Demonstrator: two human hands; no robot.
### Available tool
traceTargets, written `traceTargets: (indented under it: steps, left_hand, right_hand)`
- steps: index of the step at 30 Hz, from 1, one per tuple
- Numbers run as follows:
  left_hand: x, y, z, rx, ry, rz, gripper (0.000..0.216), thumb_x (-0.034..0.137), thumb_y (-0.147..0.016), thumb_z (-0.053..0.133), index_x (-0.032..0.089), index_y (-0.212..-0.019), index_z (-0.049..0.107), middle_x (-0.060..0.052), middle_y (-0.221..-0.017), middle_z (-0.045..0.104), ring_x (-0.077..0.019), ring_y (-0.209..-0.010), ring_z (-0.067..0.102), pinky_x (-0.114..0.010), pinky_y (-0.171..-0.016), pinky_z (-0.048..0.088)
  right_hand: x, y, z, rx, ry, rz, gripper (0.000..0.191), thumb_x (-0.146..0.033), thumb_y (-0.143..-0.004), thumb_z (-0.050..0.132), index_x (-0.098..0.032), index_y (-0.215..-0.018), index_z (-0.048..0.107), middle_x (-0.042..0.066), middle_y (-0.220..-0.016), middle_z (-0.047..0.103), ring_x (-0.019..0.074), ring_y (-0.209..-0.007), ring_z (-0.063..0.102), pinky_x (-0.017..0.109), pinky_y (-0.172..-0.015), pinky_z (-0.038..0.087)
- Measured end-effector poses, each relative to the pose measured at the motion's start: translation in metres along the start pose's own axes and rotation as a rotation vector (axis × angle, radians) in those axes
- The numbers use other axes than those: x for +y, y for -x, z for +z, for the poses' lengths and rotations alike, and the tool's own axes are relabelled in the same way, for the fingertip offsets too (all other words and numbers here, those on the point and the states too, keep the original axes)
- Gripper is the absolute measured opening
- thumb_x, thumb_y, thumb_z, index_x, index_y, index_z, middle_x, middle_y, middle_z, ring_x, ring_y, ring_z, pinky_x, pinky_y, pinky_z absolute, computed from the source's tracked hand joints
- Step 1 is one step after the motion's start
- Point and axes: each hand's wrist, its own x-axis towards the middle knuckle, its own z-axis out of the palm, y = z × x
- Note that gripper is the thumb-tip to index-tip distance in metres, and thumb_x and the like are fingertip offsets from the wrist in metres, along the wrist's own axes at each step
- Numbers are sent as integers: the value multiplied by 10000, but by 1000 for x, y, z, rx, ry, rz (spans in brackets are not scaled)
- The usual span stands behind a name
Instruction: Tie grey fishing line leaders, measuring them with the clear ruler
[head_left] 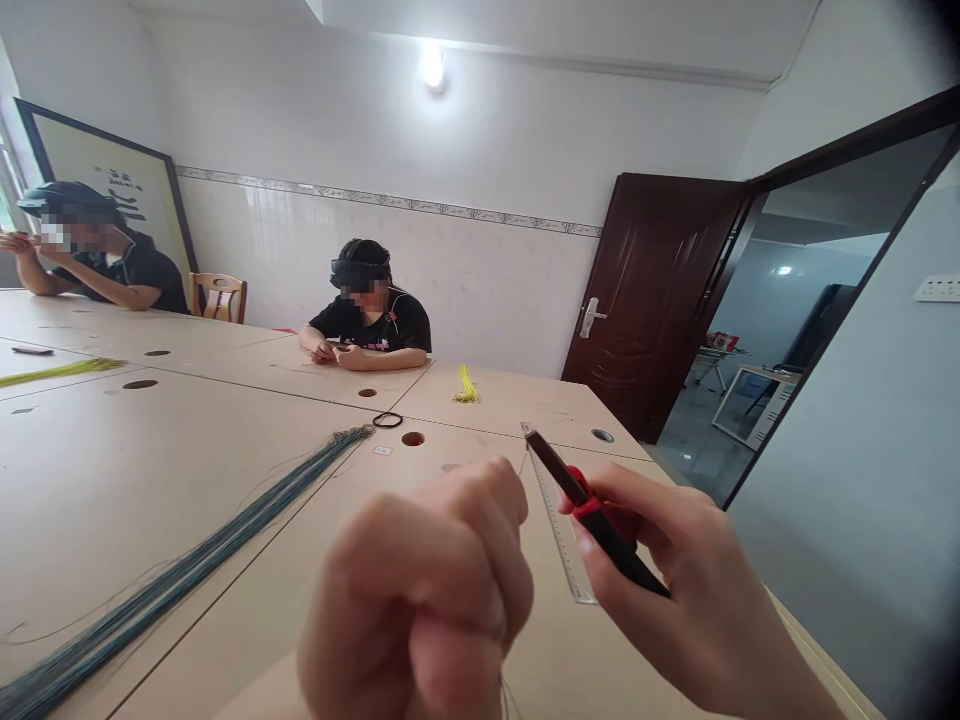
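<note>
1. So the right hand (675, 570) is wrapped around a red-and-black tool (615, 545), thumb along the near side, fingers on the far side.
2. The tool's long axis runs on a slant: metal tip past the fingers, pointing forward and left, away from the wearer; black handle end back toward the palm.
3. Left hand (431, 590) is curled into a tight fist, left of the tool. A thin strand (523, 458) shows just past its knuckles, near the tool's tip. Can't tell if they touch, and the fingers hide what's inside.
4. Clear ruler (566, 550) lies flat on the worktop (112, 470) between the hands, stretching away from the wearer.
5. Bluish wire bundle (225, 540) is left of the left hand, slanting forward and right.
</note>
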Motion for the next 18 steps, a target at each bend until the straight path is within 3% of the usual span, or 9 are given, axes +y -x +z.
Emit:
traceTargets:
  steps: [3,9,15,18]
  left_hand:
    - [0,-4,11,51,-85,-26,444,385,-904,549,157,-581,346,69,-420,298,-47,-381,259,-235,-396,258]
    - [-5,1,6,-68,-1,-98,359,363,-942,505,168,-662,391,70,-499,307,-47,-436,270,-234,-451,269]
    - [-15,17,6,-220,103,-228,289,358,-948,491,185,-724,434,58,-530,292,-69,-474,285,-228,-452,252]
    - [-18,3,3,-134,229,-315,291,298,-975,434,172,-714,464,57,-533,270,-75,-485,254,-201,-473,295]
  right_hand:
    - [1,0,0,27,-7,3,169,-117,-735,524,-271,-798,558,-73,-636,513,97,-559,446,208,-498,392]
    - [-2,-1,3,81,-78,12,137,-115,-726,521,-243,-765,548,-46,-636,540,107,-548,476,215,-450,376]
    - [3,-5,-15,462,-227,69,43,-217,-808,533,-238,-807,570,-36,-613,544,87,-463,490,179,-371,362]
    - [6,-6,-23,394,-153,29,47,-213,-809,543,-244,-818,577,-45,-608,531,88,-498,509,177,-421,406]
